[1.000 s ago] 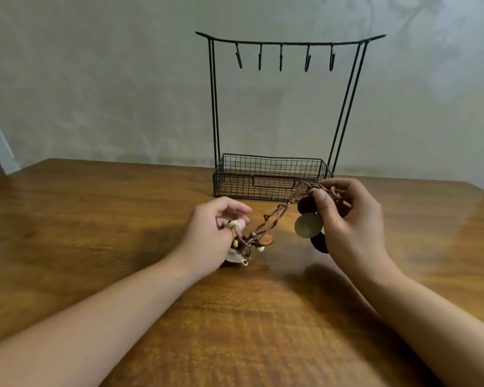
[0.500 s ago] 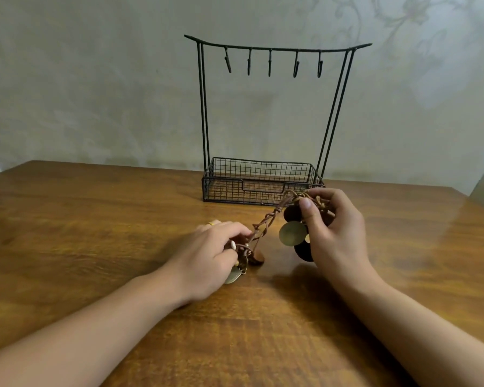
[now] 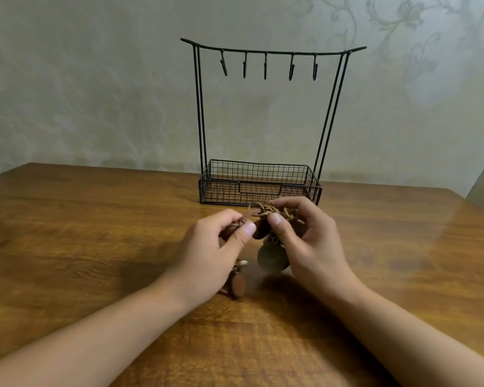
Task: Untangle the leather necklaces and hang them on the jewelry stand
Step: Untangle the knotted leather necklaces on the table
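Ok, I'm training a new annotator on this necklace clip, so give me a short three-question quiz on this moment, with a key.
1. True or false: a necklace already hangs on one of the hooks of the jewelry stand.
2. How many hooks hang from the stand's top bar?
3. What do the two hands hold? A) the stand's wire basket; B) the tangled leather necklaces; C) nothing.

Key
1. False: every hook is bare.
2. Five.
3. B: the left hand and the right hand both pinch the cords above the wooden table, and a round pendant dangles below the right thumb.
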